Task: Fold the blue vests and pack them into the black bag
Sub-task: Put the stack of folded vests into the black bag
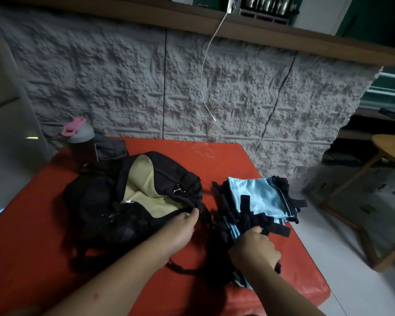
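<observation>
A black bag (100, 201) lies open on the red mat (214, 156), its yellowish lining showing. My left hand (183, 226) holds the bag's opening edge on its right side, fingers curled over the rim. To the right sits a stack of folded blue vests (262, 197) with black straps. My right hand (253, 247) grips the near end of the stack, thumb on top among the black straps and fingers wrapped under the pile.
A bottle with a pink and grey lid (80, 135) and a grey cloth (111, 145) stand behind the bag. A white cable (203, 87) hangs down the textured wall. A wooden table (392, 151) stands on the floor at right, past the mat's edge.
</observation>
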Tool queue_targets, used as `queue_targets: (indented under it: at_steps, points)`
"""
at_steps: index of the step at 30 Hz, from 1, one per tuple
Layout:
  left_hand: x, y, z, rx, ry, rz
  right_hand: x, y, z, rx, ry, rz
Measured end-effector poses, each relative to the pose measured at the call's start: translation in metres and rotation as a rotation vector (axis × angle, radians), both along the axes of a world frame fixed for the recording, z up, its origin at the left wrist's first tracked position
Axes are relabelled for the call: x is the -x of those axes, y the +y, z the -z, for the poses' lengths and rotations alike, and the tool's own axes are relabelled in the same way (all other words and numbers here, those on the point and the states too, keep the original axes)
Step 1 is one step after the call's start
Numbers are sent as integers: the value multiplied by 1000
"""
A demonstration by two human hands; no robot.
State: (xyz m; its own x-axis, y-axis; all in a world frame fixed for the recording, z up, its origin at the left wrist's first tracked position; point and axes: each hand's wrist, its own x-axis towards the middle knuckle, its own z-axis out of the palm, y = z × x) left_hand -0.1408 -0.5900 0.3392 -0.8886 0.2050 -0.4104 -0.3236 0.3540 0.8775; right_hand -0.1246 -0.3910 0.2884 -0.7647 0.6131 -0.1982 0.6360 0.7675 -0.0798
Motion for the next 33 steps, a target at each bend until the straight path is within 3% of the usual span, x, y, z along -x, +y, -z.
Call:
queue_targets:
  at_steps: [4,6,11,13,16,23,29,33]
  points:
    - [9,-56,-7,489,383,-104,-10,-1,-1,-33,81,-96]
    - [13,-83,-3,727,477,-115,-13,-7,-3,-36,129,-147]
    - [30,-122,-2,946,596,-203,-11,-30,-10,-70,236,-265]
    - [40,-125,-12,1017,583,-223,-8,-41,-18,-38,295,-300]
    - [56,-123,-18,1132,373,-134,4,-56,-33,31,366,-312]
    - [76,-121,12,1228,104,111,47,-108,-69,48,470,-419]
    - [88,-143,22,1062,175,-9,88,-157,-81,137,454,-527]
    - [88,-155,20,968,228,-87,106,-193,-55,131,420,-624]
